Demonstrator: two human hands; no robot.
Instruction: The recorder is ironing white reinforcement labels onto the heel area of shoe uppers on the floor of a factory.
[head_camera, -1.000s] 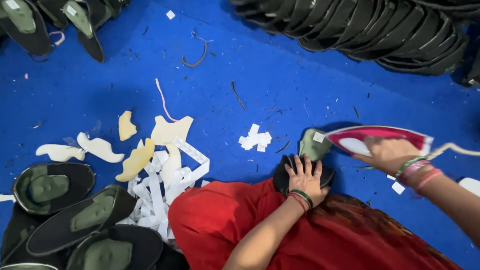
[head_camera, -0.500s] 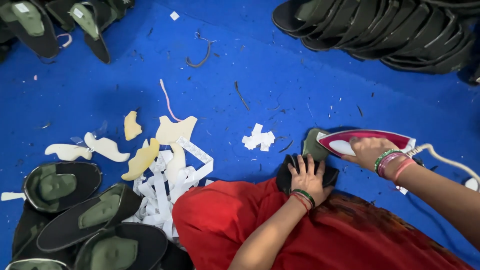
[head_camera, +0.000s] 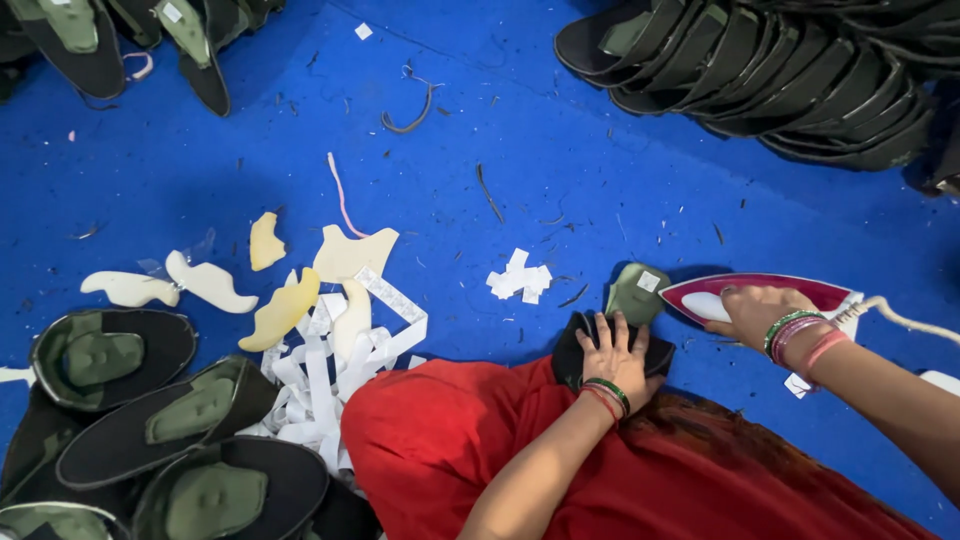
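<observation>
My left hand (head_camera: 617, 355) lies flat with fingers spread on a black shoe upper piece (head_camera: 572, 352) at the edge of my red-clothed knee (head_camera: 450, 440). An olive green part (head_camera: 636, 292) of that piece sticks out on the blue floor. My right hand (head_camera: 755, 312) grips the handle of a red and white clothes iron (head_camera: 770, 292), whose tip points left at the green part. A white cord (head_camera: 905, 320) runs off to the right from the iron.
A row of black shoe uppers (head_camera: 760, 70) lies at the top right, more at the top left (head_camera: 70, 40) and bottom left (head_camera: 150, 420). Cream foam offcuts (head_camera: 285, 310), white paper strips (head_camera: 320, 370) and small white slips (head_camera: 520, 280) litter the blue floor (head_camera: 560, 170).
The iron in my right hand has slid left towards the green part. My left hand has stayed pressed on the black piece. The view has shifted slightly.
</observation>
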